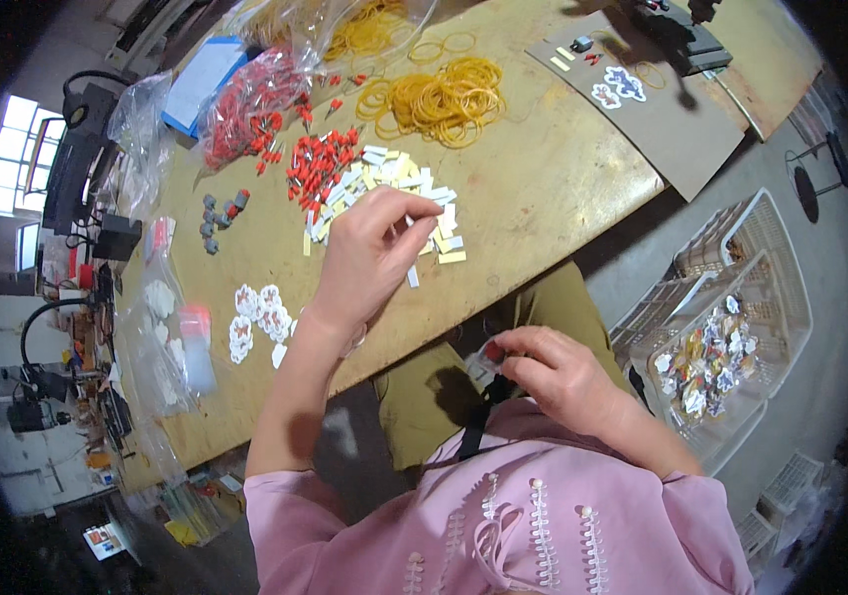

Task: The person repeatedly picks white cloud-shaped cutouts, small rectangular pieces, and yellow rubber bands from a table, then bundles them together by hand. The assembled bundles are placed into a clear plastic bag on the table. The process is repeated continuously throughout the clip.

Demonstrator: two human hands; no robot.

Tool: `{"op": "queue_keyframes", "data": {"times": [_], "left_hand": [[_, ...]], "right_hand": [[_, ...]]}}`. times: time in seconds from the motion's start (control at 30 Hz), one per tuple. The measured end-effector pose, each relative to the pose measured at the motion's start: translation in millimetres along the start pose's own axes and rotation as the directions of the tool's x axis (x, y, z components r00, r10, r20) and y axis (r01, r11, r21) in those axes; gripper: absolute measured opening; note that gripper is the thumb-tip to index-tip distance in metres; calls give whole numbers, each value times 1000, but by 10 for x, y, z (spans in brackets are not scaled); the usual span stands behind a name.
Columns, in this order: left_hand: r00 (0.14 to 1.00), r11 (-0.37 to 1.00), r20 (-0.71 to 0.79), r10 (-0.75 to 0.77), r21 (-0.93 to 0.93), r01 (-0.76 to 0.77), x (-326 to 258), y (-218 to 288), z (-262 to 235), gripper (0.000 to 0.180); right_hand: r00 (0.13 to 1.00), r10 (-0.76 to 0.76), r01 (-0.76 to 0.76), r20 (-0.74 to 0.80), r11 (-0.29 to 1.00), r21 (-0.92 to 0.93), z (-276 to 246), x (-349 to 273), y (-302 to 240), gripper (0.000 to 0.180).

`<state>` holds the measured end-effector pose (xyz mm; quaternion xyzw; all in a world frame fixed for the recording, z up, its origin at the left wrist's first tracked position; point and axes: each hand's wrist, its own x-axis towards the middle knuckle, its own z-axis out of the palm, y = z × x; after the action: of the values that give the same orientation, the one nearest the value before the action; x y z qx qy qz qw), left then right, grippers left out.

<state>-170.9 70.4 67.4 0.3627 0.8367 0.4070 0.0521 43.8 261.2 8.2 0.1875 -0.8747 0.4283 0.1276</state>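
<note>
The left hand (pixel 369 253) reaches over the table edge with fingertips pinched on one of the small white and yellow strips (pixel 399 193) at the near side of their heap. The right hand (pixel 553 372) stays close to the body above the lap, fingers curled around a small clear packet with a red piece (pixel 491 354) inside; what else it holds is hidden.

Just beyond the strips lies a scatter of red caps (pixel 320 164), and a clear bag of more red caps (pixel 250 104) sits behind them. Yellow rubber bands (pixel 444 99) pile up farther back. Near the left wrist lie white flower-shaped stickers (pixel 257 315), with grey plugs (pixel 214 223) further left. A white basket (pixel 741 297) of filled packets stands on the floor to the right of the wooden table (pixel 543 188).
</note>
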Motion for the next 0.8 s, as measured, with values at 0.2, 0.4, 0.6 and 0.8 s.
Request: {"op": "queue_keyframes", "data": {"times": [0.2,0.4,0.6,0.8], "left_hand": [[986,947,-5,167,278,-159,824,-254,235,21],[965,828,57,255,504,-248,1318,-411,421,24],[999,995,23,-33,99,30,1503,-602,364,21],[904,709,125,-409,-579,401,1489,-496,58,11]], "right_hand": [[999,41,-41,-12,999,-11,-32,-98,46,18],[997,66,-66,-26,998,-2,-83,-185,152,25],[995,96,-95,-9,995,24,-131,-201,207,36],[997,77,-77,5,996,44,-58,-185,233,42]]}}
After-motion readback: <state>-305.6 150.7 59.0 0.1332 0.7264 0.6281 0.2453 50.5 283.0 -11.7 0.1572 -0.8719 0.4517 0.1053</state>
